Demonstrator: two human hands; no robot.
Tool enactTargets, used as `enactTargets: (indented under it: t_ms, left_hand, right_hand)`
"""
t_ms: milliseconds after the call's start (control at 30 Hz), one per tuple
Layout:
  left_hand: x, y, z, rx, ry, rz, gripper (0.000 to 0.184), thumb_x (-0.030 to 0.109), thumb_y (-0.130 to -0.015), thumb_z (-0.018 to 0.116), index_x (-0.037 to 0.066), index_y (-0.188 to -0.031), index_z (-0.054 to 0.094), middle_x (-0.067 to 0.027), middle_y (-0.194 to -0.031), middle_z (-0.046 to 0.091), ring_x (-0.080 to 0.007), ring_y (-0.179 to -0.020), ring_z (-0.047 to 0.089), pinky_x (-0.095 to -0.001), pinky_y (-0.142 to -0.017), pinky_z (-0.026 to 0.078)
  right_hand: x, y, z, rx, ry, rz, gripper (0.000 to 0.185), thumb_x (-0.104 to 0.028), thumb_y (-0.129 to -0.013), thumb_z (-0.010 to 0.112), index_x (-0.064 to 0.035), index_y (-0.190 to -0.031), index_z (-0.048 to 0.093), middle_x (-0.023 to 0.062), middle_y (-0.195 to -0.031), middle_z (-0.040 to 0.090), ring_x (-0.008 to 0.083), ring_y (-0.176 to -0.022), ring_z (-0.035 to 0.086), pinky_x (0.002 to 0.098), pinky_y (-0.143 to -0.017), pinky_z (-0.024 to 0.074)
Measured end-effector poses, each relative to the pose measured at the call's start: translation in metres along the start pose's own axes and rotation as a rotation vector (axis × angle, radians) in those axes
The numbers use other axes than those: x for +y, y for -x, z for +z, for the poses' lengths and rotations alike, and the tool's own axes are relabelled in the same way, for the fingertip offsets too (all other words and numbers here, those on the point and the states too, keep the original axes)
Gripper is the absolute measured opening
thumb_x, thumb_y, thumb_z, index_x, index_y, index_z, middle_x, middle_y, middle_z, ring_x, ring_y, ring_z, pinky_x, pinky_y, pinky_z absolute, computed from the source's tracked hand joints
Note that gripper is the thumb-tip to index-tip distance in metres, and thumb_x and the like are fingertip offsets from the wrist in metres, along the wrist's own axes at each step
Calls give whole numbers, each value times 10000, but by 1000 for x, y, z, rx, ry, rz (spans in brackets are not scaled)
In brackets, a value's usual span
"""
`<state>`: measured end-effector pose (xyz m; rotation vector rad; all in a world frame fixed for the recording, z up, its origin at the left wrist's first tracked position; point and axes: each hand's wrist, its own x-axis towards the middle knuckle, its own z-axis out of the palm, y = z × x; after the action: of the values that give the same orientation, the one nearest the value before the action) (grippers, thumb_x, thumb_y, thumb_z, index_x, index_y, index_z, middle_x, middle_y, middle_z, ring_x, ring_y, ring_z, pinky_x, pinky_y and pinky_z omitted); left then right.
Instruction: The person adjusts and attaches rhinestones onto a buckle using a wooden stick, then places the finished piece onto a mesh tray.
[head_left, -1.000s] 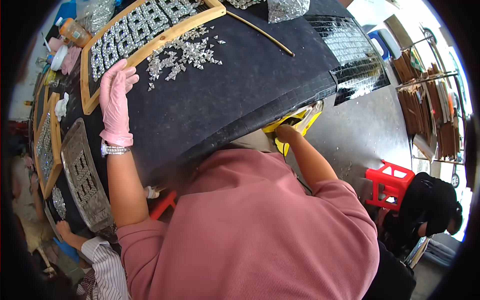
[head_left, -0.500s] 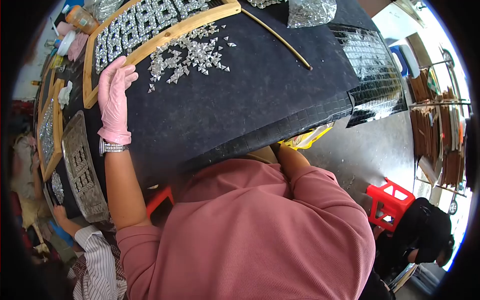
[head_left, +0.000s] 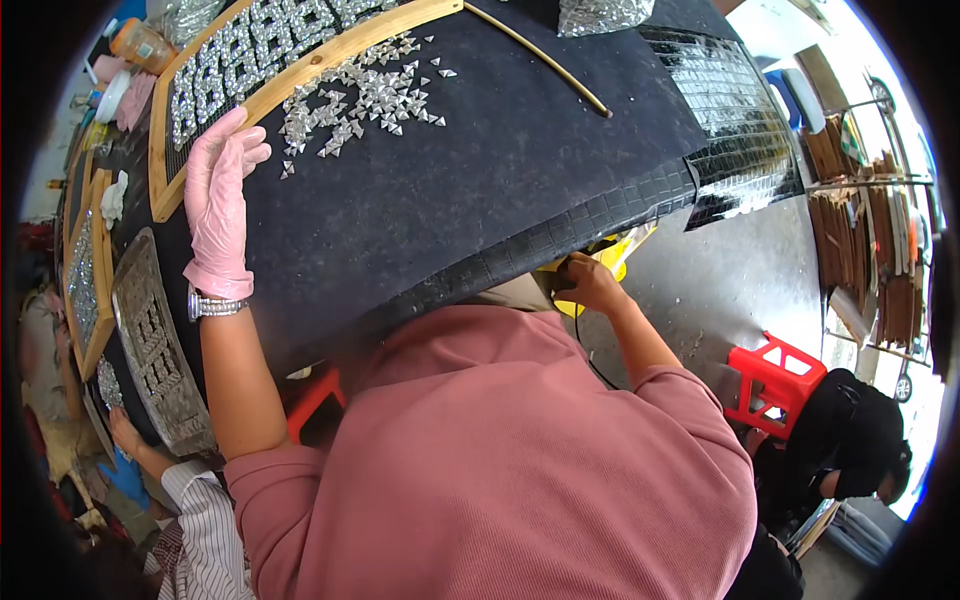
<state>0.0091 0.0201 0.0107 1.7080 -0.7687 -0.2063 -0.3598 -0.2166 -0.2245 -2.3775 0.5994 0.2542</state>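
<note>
My left hand (head_left: pixel 220 205), in a pink glove with a metal watch at the wrist, rests at the lower corner of a wooden frame (head_left: pixel 300 75). Its fingers are stretched out and slightly bent, holding nothing. Rows of silvery pyramid studs (head_left: pixel 270 40) fill that frame in a diamond pattern. Beside it on the black table lies a pile of loose studs (head_left: pixel 375 95). My bare right hand (head_left: pixel 595 285) is low at the table's front edge, its fingers curled round something dark I cannot make out. A thin black cable (head_left: pixel 600 372) hangs below it, and a yellow bag (head_left: pixel 625 255) is just behind.
A wooden stick (head_left: pixel 545 57) and a clear bag of studs (head_left: pixel 605 14) lie on the table. Glossy black sheeting (head_left: pixel 735 120) hangs over its right edge. A metal plate (head_left: pixel 155 340) stands left. Red stools (head_left: pixel 775 380) and two other people (head_left: pixel 205 520) are nearby.
My right hand has come out from under the table edge into view, curled round something dark, with a cable now showing. The left hand stays at the frame; the whole view has shifted slightly.
</note>
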Motion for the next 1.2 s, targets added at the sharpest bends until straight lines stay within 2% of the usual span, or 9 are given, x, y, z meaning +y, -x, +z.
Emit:
enactTargets:
  t_ms: [133,267,367,733,767,833,900,1033,1200]
  left_hand:
    - [2,2,-1,-29,-28,16,391,311,-944,450,35,-1217,494,-92,-1039,598,-150,-919,584,-292,-874,432]
    - [4,3,-2,-55,-7,45,392,309,-945,447,29,-1214,494,-94,-1032,598,-150,-920,583,-292,-873,435]
    - [7,6,1,-84,43,70,371,283,-945,457,19,-1202,495,-91,-1021,595,-142,-905,579,-283,-859,444]
    - [0,9,7,-133,82,188,302,215,-929,509,40,-1176,507,-43,-909,608,-84,-809,563,-228,-742,465]
    - [-2,8,2,-176,27,172,379,262,-939,485,0,-1213,469,-90,-1007,585,-137,-907,563,-269,-832,448]
    - [-2,7,3,-111,-29,221,329,235,-910,547,32,-1166,508,-32,-856,605,-77,-741,555,-223,-682,459]
    - [1,8,3,-103,-159,260,321,224,-910,545,22,-1157,513,-35,-864,593,-81,-753,550,-220,-685,454]
    - [3,7,-8,-199,443,-93,319,175,-933,468,32,-1218,477,-90,-1063,561,-108,-988,526,-263,-853,439]
    - [8,21,-10,-229,477,-82,326,179,-915,471,40,-1210,477,-87,-1084,553,-127,-1012,517,-283,-867,433]
  right_hand:
    - [-27,41,-36,121,-75,69,404,-224,-546,821,8,-615,498,296,-1229,479,346,-1077,542,360,-778,471]
    - [-51,75,-72,250,-148,-102,438,-216,-522,834,-14,-626,460,275,-1264,469,382,-1097,526,392,-835,451]
    - [-79,97,-113,147,-316,-162,385,-164,-537,806,-33,-622,454,282,-1263,468,388,-1099,526,373,-860,435]
    - [-195,43,-184,169,-729,-909,278,-119,-548,767,-92,-706,540,269,-1167,489,364,-1055,527,404,-861,427]
    - [-212,32,-188,177,-770,-995,293,-124,-559,783,-92,-728,546,268,-1144,496,365,-1052,525,412,-867,430]
    - [-262,25,-200,160,-867,-1084,338,-139,-566,801,-86,-763,533,279,-1149,490,363,-1056,524,420,-878,428]
    - [-289,20,-211,177,-860,-1127,373,-147,-570,802,-76,-793,511,280,-1155,486,362,-1061,522,420,-884,427]
    - [-315,10,-233,241,-796,-1142,445,-161,-578,803,-56,-851,468,281,-1168,479,359,-1071,518,420,-895,423]
    - [-335,3,-247,275,-752,-1127,537,-180,-589,804,-31,-925,413,283,-1183,470,355,-1084,513,420,-909,418]
